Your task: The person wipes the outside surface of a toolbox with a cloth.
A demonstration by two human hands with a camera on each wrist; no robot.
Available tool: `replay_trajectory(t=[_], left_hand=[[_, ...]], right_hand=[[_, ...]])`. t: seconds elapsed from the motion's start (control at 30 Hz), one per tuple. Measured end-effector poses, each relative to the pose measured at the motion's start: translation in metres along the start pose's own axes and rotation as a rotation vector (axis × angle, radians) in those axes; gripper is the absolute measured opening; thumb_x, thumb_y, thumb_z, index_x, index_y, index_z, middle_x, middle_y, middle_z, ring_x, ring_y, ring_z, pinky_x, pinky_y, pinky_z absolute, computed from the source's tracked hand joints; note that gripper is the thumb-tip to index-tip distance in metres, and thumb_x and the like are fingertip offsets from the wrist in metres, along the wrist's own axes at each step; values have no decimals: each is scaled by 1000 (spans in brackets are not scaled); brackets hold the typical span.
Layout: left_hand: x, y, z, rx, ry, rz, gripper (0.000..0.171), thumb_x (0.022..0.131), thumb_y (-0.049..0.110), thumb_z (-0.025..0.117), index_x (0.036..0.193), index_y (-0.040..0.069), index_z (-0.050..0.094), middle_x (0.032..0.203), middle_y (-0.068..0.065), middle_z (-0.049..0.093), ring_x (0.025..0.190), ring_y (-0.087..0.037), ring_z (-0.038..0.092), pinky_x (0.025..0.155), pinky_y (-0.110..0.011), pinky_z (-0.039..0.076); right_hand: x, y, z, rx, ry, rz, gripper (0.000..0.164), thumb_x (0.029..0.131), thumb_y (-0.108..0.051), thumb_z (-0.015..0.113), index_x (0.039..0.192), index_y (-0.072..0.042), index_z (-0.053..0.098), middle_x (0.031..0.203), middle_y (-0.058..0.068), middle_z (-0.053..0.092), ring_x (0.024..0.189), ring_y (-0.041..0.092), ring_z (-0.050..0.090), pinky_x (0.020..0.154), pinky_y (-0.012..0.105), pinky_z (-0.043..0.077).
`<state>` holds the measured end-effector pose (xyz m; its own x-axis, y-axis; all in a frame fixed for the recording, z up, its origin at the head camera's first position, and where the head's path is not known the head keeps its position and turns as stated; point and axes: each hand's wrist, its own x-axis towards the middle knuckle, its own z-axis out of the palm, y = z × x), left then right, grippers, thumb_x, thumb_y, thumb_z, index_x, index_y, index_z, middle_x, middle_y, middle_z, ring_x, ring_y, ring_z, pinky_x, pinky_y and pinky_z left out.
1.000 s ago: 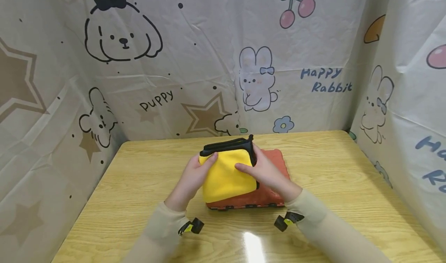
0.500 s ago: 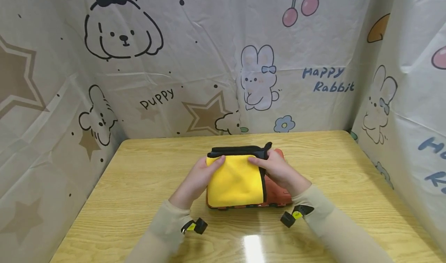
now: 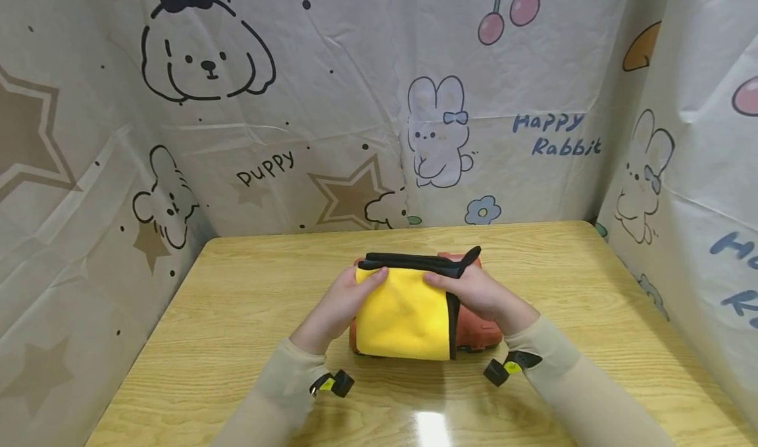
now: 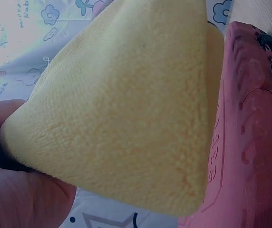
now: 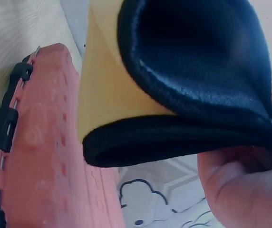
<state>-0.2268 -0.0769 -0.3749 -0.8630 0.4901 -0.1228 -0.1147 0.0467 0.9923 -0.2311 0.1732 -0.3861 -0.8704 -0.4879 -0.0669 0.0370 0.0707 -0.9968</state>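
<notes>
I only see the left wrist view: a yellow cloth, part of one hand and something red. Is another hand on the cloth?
Observer: Yes, the right hand grips the cloth too.
Visitor: Is the cloth all yellow, like on my screen?
Observer: No, the head view shows black trim along its top and right edges.
Visitor: And the red thing, how much shows from up there?
Observer: Mostly its right side: in the head view, the cloth hides much of the red case.
</notes>
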Motion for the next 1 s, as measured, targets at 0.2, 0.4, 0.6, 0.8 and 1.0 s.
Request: replay_trajectory(t=[0.2,0.4,0.6,0.8,1.0], left_hand=[[3,-5,0,28,3,-11,50,97,40,56,130,3,53,114,-10,64,90,-15,65,81,-30,55],[7,-5,-1,77,-21,51,48,101,37,49,124,-4,55,113,-12,63,92,-15,64,85,-31,56],[18,-4,-8,59,61,59,39,104,29,43,121,-3,57,115,-15,65,98,-18,66,93,-37,54],[34,-12,-19,38,104,48,36,104,26,42,119,-2,59,118,-17,66,103,-22,67,99,-44,50],[55,-16,-21,99,110,-47,36,104,26,43,120,0,61,122,-19,64,107,-24,66,103,-46,46]], right_hand=[[-15,-3,5,-204,163,43,49,91,-43,65,124,-7,63,102,10,72,85,19,70,79,32,57],[-35,-4,2,-239,294,91,55,90,-46,64,128,-6,60,103,12,71,84,17,70,77,29,57],[-48,0,-11,-113,376,67,59,93,-43,62,131,0,52,105,13,68,85,18,69,75,30,58],[-56,12,-17,8,486,59,61,94,-44,59,132,3,46,105,4,64,90,12,67,79,28,57],[-68,23,-24,128,577,45,70,93,-46,58,141,2,39,108,-7,64,96,6,67,82,26,57]])
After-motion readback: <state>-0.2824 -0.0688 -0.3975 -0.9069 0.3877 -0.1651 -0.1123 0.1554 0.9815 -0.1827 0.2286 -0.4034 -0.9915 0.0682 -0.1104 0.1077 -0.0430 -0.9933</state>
